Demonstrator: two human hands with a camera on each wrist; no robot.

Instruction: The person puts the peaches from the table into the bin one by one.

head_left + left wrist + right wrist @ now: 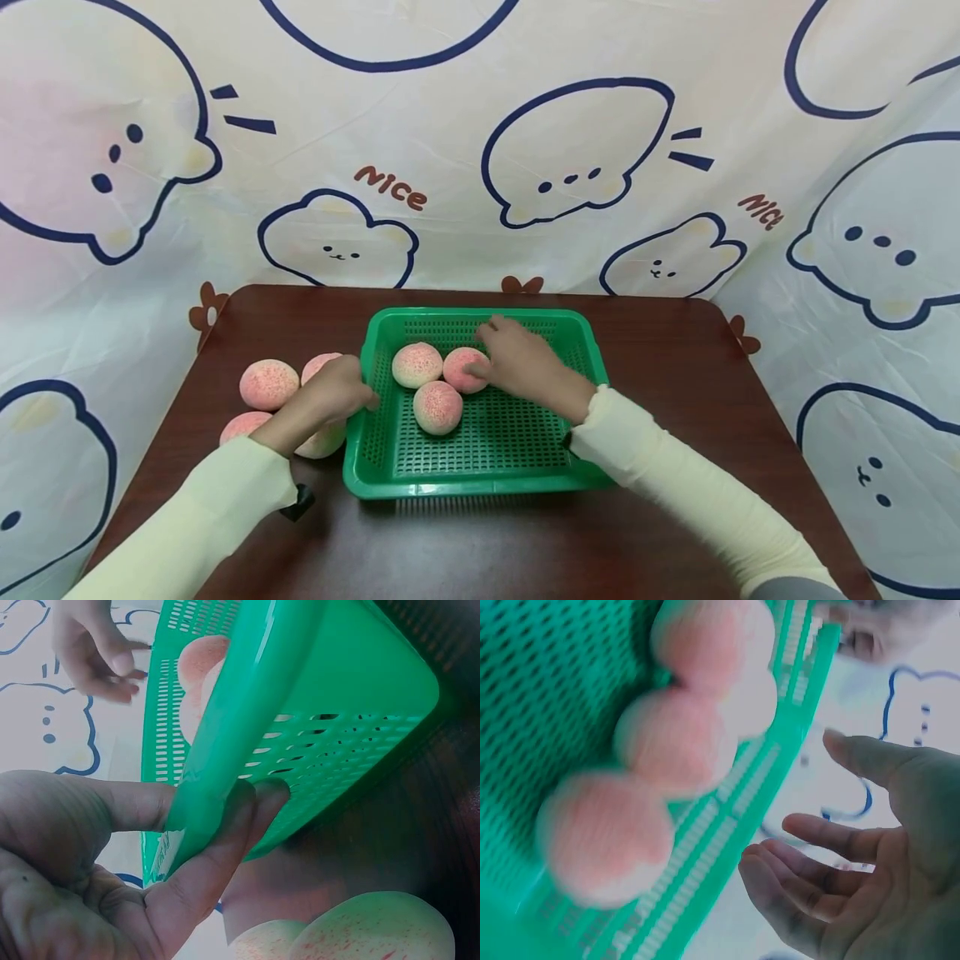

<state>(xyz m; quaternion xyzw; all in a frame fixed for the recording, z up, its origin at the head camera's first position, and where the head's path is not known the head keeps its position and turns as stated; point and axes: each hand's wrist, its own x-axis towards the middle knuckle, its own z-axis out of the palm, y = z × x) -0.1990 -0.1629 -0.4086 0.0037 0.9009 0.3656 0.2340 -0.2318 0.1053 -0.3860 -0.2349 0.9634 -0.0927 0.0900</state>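
Observation:
A green plastic basket (480, 485) with slotted walls sits on the table. Inside it, toward the left, three pink-and-cream speckled peaches (438, 407) lie against one another. My left hand (339, 392) grips the left rim, thumb on one side of the wall and fingers on the other, as the left wrist view shows. Over the back of the basket is my right hand (522, 360), its thumb side overlapping the rightmost peach (463, 372) in the head view. In the right wrist view the right hand (847, 862) has spread, relaxed fingers and holds nothing.
Several more peaches (268, 384) lie on the dark brown table (675, 358) left of the basket, partly hidden behind my left hand and forearm. A white cloth (450, 150) with cartoon bear outlines hangs behind the table and along its sides.

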